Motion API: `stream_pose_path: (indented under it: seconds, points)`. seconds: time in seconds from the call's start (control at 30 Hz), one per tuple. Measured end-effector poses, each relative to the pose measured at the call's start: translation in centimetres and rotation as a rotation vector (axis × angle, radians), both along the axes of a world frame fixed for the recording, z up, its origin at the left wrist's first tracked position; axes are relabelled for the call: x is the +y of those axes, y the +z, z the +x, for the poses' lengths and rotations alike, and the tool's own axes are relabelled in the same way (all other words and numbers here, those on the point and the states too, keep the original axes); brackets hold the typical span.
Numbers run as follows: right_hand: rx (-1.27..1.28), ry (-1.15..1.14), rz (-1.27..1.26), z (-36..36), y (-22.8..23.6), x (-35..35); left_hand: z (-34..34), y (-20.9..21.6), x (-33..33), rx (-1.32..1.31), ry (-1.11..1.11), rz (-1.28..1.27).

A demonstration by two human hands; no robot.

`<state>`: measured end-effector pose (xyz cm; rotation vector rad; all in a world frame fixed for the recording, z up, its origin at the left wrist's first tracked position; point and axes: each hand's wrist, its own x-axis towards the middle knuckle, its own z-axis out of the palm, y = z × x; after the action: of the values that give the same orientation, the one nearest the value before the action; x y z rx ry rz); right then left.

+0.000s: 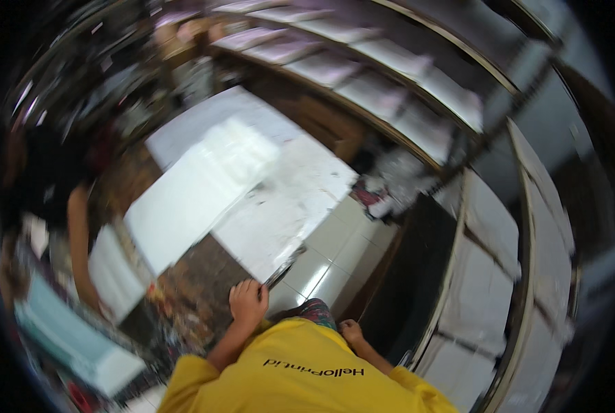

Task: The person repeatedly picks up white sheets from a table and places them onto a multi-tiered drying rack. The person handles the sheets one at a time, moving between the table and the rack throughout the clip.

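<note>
Beyond the left hand (247, 303), toward the far left on the brown surface (200, 279), lies a long white stack (183, 199) that looks like paper. Its long axis runs slantwise, from the near left to the far right. It rests partly on a broad white sheet (287, 199), whose near corner points toward the left hand. Of the two hands, the left is clearly the nearer to the stack, yet well apart from it.

The left hand is at the near right edge of the surface, beside that corner, its fingers partly bent. A slim dark thing (278, 274) shows just past the fingertips; blur hides whether the hand grips it or only rests beside it. The right hand (351, 332) is low at the person's right side, near a dark panel (407, 268) and loosely curled; whether it has hold of anything cannot be told.

At the left, another person's bare arm (80, 241) reaches down beside a smaller white pile (114, 272), with a pale blue stack (73, 334) nearer still. Shelves of white packs (373, 89) line the far side, and more white bundles (476, 289) fill a rack on the right.
</note>
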<state>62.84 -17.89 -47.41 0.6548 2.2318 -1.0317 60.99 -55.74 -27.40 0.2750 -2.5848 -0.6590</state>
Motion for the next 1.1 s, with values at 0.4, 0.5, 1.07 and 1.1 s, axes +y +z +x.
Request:
stream_pose_path:
  seconds: [0.4, 0.5, 1.07, 1.1]
  points:
    - [0.065, 0.544, 0.032, -7.4, 5.5, -3.4, 1.2, 0.3, 0.0, 0.096, 0.015, 0.046]
    - [0.002, 0.492, 0.028, -7.5, 11.0, -5.7, 1.2, 0.2, -0.1, 0.106, 0.016, 0.031]
    - [-0.011, 0.451, 0.105, -1.9, 4.0, -1.6, 0.6, -0.3, -0.2, 0.054, -0.005, -0.017]
    - [-0.047, 0.413, 0.093, -2.2, 3.6, -1.5, 0.4, -0.4, -0.1, 0.055, -0.008, -0.022]
